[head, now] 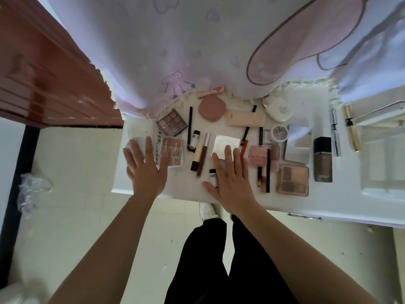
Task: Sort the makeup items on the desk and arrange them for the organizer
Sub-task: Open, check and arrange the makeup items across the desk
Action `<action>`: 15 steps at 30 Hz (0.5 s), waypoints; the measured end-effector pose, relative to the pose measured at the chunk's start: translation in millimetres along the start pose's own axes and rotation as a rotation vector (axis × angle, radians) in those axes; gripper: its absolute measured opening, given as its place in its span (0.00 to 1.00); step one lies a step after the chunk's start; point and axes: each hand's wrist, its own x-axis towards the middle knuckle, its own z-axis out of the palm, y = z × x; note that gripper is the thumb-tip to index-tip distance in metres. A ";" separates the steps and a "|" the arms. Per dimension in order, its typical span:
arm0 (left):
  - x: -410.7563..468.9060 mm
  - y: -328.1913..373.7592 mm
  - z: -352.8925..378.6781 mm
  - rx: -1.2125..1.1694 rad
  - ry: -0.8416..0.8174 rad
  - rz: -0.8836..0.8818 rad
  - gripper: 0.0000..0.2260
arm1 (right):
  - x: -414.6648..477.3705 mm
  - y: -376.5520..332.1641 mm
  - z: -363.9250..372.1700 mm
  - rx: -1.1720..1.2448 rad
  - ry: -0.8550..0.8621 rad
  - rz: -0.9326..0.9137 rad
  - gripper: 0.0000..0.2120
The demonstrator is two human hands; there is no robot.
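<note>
White bench (186, 185); left grip (145, 172) splayed wide, empty; right grip (232, 178) likewise, fingertips over a silver compact (221, 140).

both arms stretched forward, left grip (145, 170) flat, fingers spread, right grip (232, 178) flat, palm down

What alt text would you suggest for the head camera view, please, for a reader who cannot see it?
A person's left hand and right hand are spread open over a white desk strewn with makeup: eyeshadow palettes, pencils, tubes, a round pink compact and a dark foundation bottle. A clear organizer stands at the right.
</note>
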 end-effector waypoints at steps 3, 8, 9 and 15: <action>-2.6 1.3 -0.2 -0.001 0.000 -0.004 0.30 | 7.6 -5.0 -0.5 -0.002 -0.010 0.019 0.41; -1.0 13.6 -5.8 -0.027 -0.023 -0.027 0.31 | 18.2 -7.4 -5.4 0.016 -0.043 0.021 0.43; -1.3 16.4 -6.2 -0.025 -0.033 -0.042 0.33 | 19.5 -6.6 -6.2 0.020 -0.040 0.012 0.43; 0.7 30.3 -3.0 -0.031 0.018 -0.101 0.38 | 19.4 11.4 -20.8 0.032 0.041 -0.082 0.28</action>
